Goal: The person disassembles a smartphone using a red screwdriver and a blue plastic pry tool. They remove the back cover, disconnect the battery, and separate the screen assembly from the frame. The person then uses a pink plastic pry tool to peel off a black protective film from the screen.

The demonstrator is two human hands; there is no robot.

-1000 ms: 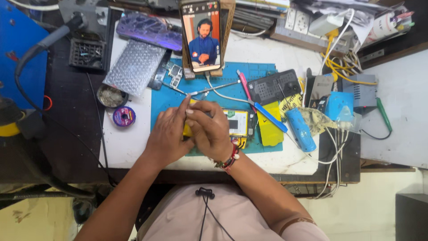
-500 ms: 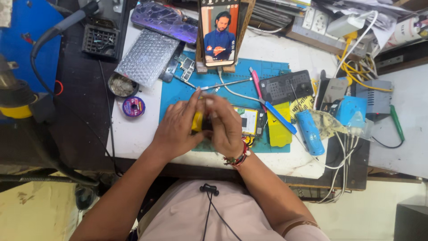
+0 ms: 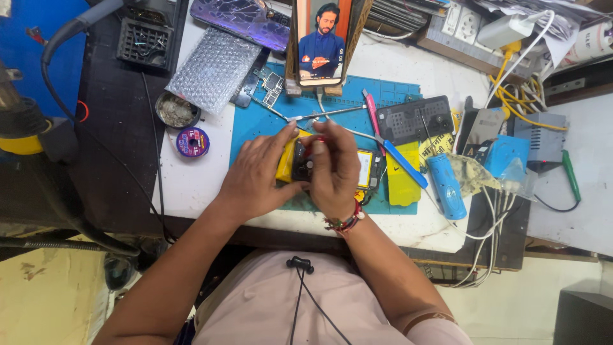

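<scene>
My left hand grips the side of a small yellow and black meter that rests on the blue work mat. My right hand lies over the meter's other side, fingers curled on its face near a red part. Both hands cover most of the meter. An opened phone with a yellow battery lies just right of my right hand. Metal tweezers lie on the mat beyond my fingers.
A phone stands propped upright at the back, its screen showing a person. Bubble wrap, a small tin and a purple solder spool sit to the left. A blue cylinder, pink and blue tools, cables and sockets crowd the right.
Both hands stayed on the yellow meter, turning it slightly between them. The camera moved closer and shifted, so the bench slid down and right in view.
</scene>
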